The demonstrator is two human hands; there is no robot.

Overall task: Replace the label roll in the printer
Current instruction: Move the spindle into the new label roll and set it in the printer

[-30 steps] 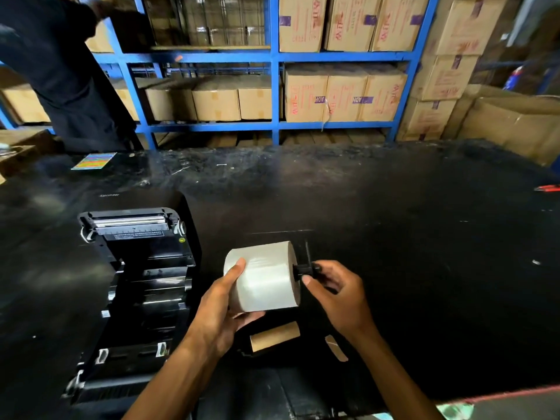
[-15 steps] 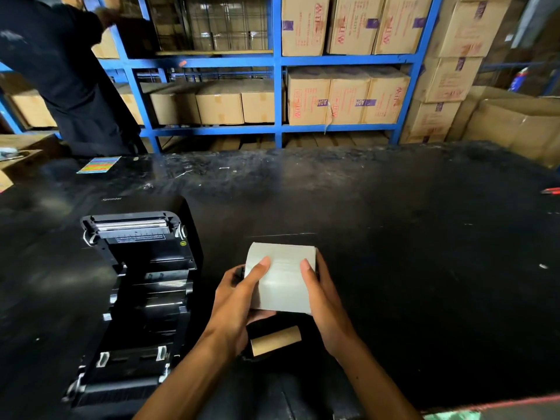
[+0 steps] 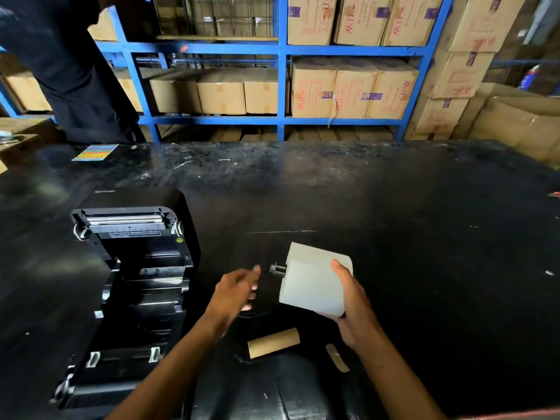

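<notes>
My right hand [image 3: 353, 310] grips a white label roll [image 3: 312, 278] above the black table. A black spindle [image 3: 277, 268] sticks out of the roll's left end. Just left of the spindle my left hand [image 3: 236, 291] hovers, blurred, fingers apart and holding nothing. The black label printer [image 3: 133, 274] stands at the left with its lid open and its roll bay bare. An empty brown cardboard core [image 3: 272, 347] lies on the table below the roll.
A small tan scrap [image 3: 336, 357] lies right of the core. A colourful card [image 3: 95, 152] rests at the table's far left. Blue shelving [image 3: 281, 83] with cardboard boxes stands behind, and a person in dark clothes [image 3: 69, 71] is at the back left.
The roll has turned so the spindle now points left. My left hand has let go of it, and my right hand alone holds it, shifted to the right.
</notes>
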